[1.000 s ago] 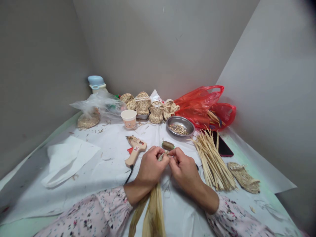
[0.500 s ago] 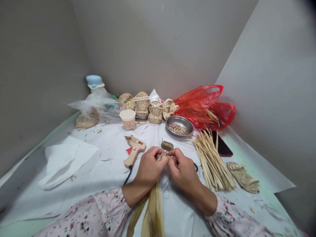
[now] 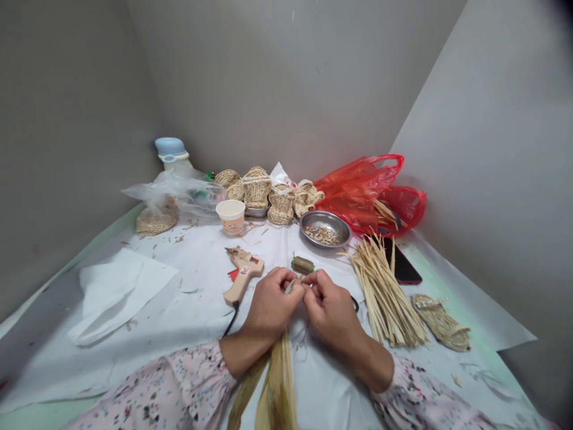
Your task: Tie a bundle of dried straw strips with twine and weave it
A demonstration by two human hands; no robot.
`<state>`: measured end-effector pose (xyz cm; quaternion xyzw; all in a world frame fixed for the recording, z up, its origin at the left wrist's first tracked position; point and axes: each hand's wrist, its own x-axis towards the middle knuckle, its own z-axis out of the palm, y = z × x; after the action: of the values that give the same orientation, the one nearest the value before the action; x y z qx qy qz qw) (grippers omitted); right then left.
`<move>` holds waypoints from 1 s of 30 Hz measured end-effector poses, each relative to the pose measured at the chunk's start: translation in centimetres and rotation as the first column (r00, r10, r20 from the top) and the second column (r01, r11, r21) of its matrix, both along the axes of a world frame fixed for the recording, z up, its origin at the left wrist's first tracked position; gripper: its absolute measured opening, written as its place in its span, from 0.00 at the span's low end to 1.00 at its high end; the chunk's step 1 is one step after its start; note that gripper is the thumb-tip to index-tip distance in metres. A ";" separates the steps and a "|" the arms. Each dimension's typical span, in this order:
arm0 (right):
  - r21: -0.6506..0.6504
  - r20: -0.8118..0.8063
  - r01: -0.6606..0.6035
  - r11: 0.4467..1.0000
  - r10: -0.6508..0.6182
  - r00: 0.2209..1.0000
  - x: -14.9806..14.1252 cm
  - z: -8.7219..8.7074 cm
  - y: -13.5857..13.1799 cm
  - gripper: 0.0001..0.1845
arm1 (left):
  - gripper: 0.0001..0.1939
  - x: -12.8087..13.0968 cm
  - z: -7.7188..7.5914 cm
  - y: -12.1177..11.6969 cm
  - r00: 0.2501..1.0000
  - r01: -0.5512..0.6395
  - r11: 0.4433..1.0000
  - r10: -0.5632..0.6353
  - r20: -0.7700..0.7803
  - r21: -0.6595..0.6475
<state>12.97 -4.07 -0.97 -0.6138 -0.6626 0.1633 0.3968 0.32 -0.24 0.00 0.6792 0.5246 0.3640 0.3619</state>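
Note:
My left hand (image 3: 271, 306) is closed around the upper end of a long dried leaf bundle (image 3: 277, 388) that trails down toward me between my forearms. My right hand (image 3: 330, 309) pinches the tip of the same bundle right beside the left fingers. Both hands meet over the white paper sheet (image 3: 188, 298). Just beyond my fingertips lies a small brown spool (image 3: 303, 264). A hot glue gun (image 3: 242, 276) rests to the left of my left hand, its black cord running under my wrist.
A pile of cut straw strips (image 3: 385, 289) and a woven straw sandal (image 3: 441, 329) lie at the right, beside a dark phone (image 3: 405, 267). Farther back stand a metal bowl (image 3: 326, 227), a paper cup (image 3: 231, 216), several small woven baskets (image 3: 268, 194), a red plastic bag (image 3: 371, 191) and folded white paper (image 3: 116, 292).
Both hands stay together on the leaf tip with only small finger movements. The view has drifted slightly; nothing on the table has moved.

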 end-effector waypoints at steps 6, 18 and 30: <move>0.005 0.024 -0.002 1.000 0.002 1.000 0.1 0.0 0.0 0.05 | 0.05 0.0 0.0 0.0 1.000 -0.001 1.000 0.001 -0.014 0.007; 0.016 0.075 -0.014 1.000 0.012 0.997 0.2 0.0 -0.1 0.07 | 0.05 0.1 0.0 0.0 0.999 -0.012 1.000 0.013 -0.039 0.018; 0.011 0.092 -0.008 1.000 0.007 0.996 0.2 0.2 0.0 0.07 | 0.05 0.1 0.1 0.0 0.999 -0.005 1.000 0.005 -0.044 0.009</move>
<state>13.12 -4.11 -0.80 -0.6161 -0.6834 0.1325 0.3686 0.47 -0.24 0.14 0.6874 0.5325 0.3524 0.3461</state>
